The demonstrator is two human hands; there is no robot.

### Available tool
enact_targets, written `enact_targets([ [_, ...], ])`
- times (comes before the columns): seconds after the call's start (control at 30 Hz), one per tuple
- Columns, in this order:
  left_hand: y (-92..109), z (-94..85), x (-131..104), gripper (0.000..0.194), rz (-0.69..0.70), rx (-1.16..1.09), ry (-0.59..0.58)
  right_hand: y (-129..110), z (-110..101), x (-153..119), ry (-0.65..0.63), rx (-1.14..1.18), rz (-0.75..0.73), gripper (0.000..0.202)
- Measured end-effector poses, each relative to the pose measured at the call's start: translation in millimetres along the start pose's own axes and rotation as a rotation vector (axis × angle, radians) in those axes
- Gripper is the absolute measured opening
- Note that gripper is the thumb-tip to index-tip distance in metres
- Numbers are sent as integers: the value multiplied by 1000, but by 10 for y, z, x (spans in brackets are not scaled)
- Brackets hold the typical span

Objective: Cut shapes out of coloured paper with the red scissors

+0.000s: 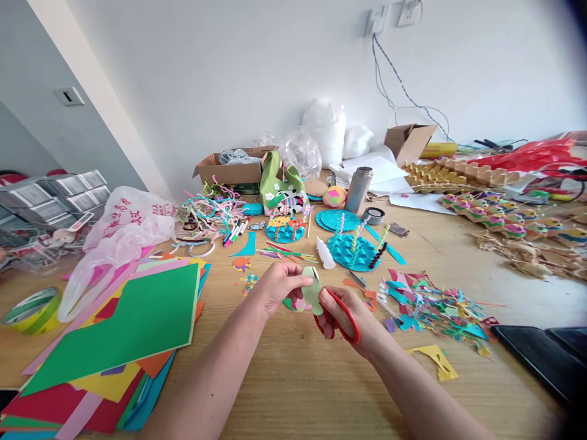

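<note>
My left hand [287, 284] pinches a small piece of pale green paper [312, 293] above the table. Red-handled scissors [352, 324] are in my right hand [346, 318], its fingers through the loops. The scissor blades are at the paper, mostly hidden behind or along it. Beyond my hands stands a white animal-shaped cutout [325, 253]. A blue scalloped disc [353, 252] behind it carries upright fuzzy stems. Thin coloured paper strips [288, 252] lie just past my left hand.
Coloured paper sheets [137, 311] are stacked at left near yellow tape [32, 310]. Paper scraps [435, 311] are heaped at right, beside a black device [541, 360]. Farther back are pipe cleaners [211, 214], a grey bottle [359, 189], a cardboard box [229, 168] and egg trays [458, 174].
</note>
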State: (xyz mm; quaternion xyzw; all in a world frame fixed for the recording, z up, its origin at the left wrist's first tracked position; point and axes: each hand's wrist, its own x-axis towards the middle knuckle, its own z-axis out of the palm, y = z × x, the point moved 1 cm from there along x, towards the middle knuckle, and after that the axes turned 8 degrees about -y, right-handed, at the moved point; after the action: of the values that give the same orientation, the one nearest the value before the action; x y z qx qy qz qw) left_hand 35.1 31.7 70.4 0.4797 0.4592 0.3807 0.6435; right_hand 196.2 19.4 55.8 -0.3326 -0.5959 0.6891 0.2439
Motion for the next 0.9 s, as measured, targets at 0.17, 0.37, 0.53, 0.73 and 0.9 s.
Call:
enact_targets([
  [0.17, 19, 5, -21, 25, 2, 12, 0, 25, -18, 10, 5, -11, 3, 52],
  [0.37, 23, -10, -13, 24, 8, 33, -3, 38, -32, 17, 9, -49, -4, 54],
  [0.53, 50, -6, -29, 29, -1, 29, 10, 44, -39, 3, -4, -55, -12, 53],
  [0.73, 79, -6, -40, 31, 8, 5, 59, 11, -21, -3, 5, -60, -9, 55],
  [0.9, 72, -12, -34, 30, 6, 1, 38, -33, 3, -6, -2, -74, -5, 55],
])
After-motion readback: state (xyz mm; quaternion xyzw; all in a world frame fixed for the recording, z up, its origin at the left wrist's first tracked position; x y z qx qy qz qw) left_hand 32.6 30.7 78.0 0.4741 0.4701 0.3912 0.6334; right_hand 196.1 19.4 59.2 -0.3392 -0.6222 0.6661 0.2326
